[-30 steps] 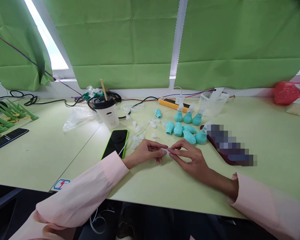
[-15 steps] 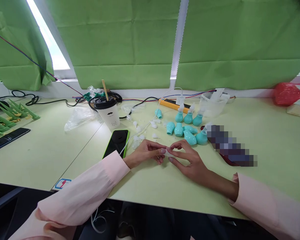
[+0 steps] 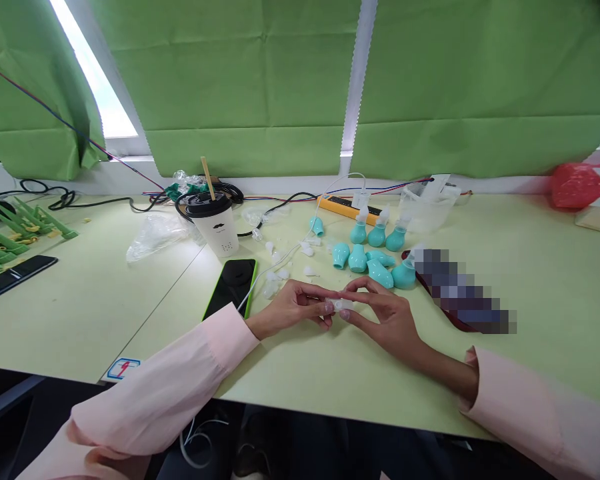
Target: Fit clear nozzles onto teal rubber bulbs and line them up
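Observation:
Between my two hands, over the front of the table, is a small translucent white plastic piece (image 3: 341,305). My left hand (image 3: 300,303) pinches its left end between thumb and fingers. The thumb and fingertips of my right hand (image 3: 385,313) close on its right end. Just beyond my hands lie several turquoise rubber bulbs (image 3: 357,259). Behind them stand 3 bulbs (image 3: 377,235) with clear white tips fitted. Loose small white plastic parts (image 3: 310,271) are scattered to the left of the bulbs.
A phone with a green edge (image 3: 231,287) lies left of my hands, a white cable across it. Behind it stands a lidded paper cup (image 3: 217,227). Farther back are a yellow power strip (image 3: 347,209) and a clear plastic tub (image 3: 429,208). A pixelated dark object (image 3: 460,293) lies right.
The white piece shows more plainly between my fingers now. My right hand has shifted slightly right and its fingertips grip the piece's end.

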A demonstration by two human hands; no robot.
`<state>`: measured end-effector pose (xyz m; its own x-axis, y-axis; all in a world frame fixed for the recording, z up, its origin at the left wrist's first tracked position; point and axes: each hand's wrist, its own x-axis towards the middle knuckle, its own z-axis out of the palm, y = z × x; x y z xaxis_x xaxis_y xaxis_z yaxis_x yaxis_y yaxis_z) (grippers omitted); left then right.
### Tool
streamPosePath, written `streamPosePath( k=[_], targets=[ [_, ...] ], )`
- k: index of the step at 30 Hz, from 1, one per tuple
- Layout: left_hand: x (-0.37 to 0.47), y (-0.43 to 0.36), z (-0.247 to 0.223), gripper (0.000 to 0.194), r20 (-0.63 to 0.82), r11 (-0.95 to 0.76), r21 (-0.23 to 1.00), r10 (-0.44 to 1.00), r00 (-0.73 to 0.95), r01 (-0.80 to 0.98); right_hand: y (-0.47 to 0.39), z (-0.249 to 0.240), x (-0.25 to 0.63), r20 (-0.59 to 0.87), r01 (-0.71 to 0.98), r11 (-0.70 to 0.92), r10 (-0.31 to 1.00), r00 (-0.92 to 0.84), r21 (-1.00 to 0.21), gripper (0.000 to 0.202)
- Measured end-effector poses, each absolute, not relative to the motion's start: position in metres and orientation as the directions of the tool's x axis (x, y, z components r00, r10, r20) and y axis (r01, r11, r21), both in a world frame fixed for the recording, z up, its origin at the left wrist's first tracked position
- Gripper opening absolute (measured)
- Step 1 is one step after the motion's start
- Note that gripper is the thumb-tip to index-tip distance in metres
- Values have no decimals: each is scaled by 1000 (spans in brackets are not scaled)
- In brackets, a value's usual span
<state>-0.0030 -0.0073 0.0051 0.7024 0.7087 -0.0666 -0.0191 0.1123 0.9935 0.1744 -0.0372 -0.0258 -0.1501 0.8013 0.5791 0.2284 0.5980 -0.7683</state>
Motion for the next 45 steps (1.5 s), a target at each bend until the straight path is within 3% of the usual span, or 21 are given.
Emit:
streamPosePath(
  k=[7, 14, 21, 27, 45],
  targets=[
    [-3, -7, 1, 39, -64, 99, 995, 734, 676, -14, -39, -22, 174, 611, 258, 638, 769, -187, -725, 27],
    [-1, -8, 1, 36, 26, -8, 1000, 764, 645, -30, -38, -23, 174, 535, 232, 566, 824, -184, -791, 22],
    [-1, -7, 1, 38, -32, 78, 996, 775, 631, -45, -38, -24, 175, 458, 110, 495, 852, -253, -862, 28],
    [-1, -8, 4, 41, -52, 112, 992, 781, 623, -57, -39, -23, 174, 448, 180, 489, 865, -225, -854, 27],
    [0, -10, 5, 33, 20, -90, 991, 824, 566, 97, -42, -22, 171, 492, 159, 530, 841, -227, -833, 23]
  ],
)
